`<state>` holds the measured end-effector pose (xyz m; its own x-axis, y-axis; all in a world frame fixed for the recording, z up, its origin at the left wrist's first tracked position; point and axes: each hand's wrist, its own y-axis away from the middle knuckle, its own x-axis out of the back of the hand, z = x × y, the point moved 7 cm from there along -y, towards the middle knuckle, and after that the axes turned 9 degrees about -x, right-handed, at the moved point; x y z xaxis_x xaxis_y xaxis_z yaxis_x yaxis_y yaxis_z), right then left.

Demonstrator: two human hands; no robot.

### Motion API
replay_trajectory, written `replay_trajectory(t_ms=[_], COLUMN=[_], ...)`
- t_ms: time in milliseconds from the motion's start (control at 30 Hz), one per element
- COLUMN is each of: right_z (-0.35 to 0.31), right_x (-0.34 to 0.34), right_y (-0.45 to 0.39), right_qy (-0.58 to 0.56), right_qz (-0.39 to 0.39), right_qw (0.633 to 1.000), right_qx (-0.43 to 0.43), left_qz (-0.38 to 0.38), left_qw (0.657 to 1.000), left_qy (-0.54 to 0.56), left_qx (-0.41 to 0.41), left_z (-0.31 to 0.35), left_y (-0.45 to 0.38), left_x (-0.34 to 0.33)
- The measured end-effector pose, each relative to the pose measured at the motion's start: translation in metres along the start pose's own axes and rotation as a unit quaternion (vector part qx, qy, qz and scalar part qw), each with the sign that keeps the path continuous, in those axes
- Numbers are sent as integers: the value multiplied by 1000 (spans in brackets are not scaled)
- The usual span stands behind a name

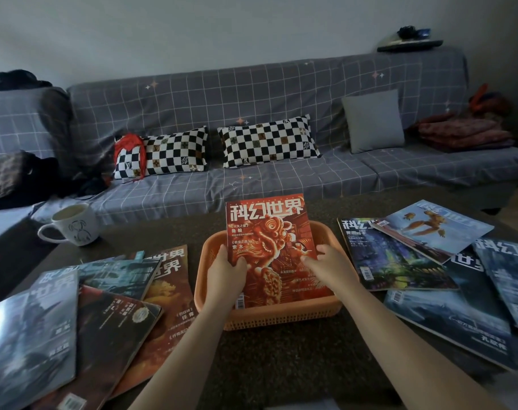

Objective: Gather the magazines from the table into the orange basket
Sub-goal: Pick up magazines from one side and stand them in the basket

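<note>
Head view: both hands hold a red magazine [271, 247] over the orange basket [325, 309], which sits mid-worktop [281, 359] directly in front of the person. The left hand [225, 276] grips its left edge with fingers curled round it; the right hand [330, 269] pinches its right edge, fingers on the cover. The magazine is tilted, its near end down inside the basket and its far end sticking up past the far rim, probably because it is longer than the basket and has to go in at a slant. Whether anything lies under it in the basket cannot be told. A left pile [83, 321] of overlapping magazines and a right pile [447, 261] flank the basket on the worktop, not yet gathered. A mug [74, 227] stands near the worktop's far left corner, holding a pale drink. Behind is a sofa [251, 93] with checkered cushions.
</note>
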<state>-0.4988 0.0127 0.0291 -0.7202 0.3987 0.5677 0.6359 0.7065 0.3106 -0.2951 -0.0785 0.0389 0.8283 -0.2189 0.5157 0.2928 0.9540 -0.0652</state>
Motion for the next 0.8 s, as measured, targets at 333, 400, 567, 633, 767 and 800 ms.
replay_trajectory(t_ms=[333,400,567,633,767,800], right_z=[16,33,85,107,145,153], right_x=[70,88,126,139,157,160], right_y=[29,29,17,9,-10,-16], right_qy=[-117,-124,-124,-113,-53,-29], right_qz=[175,204,240,251,256,257], right_qw=[973,967,962,961,964,965], right_qx=[94,88,42,22,-38,-50], left_qz=[-30,-65,-149,-170,-187,-183], left_qw=[987,984,973,971,973,975], left_qy=[133,137,149,144,116,110], left_qx=[-86,-95,-97,-90,-73,-58], left_z=[74,91,118,123,121,115], left_y=[37,45,56,59,61,58], left_x=[-66,-90,-163,-191,-230,-238])
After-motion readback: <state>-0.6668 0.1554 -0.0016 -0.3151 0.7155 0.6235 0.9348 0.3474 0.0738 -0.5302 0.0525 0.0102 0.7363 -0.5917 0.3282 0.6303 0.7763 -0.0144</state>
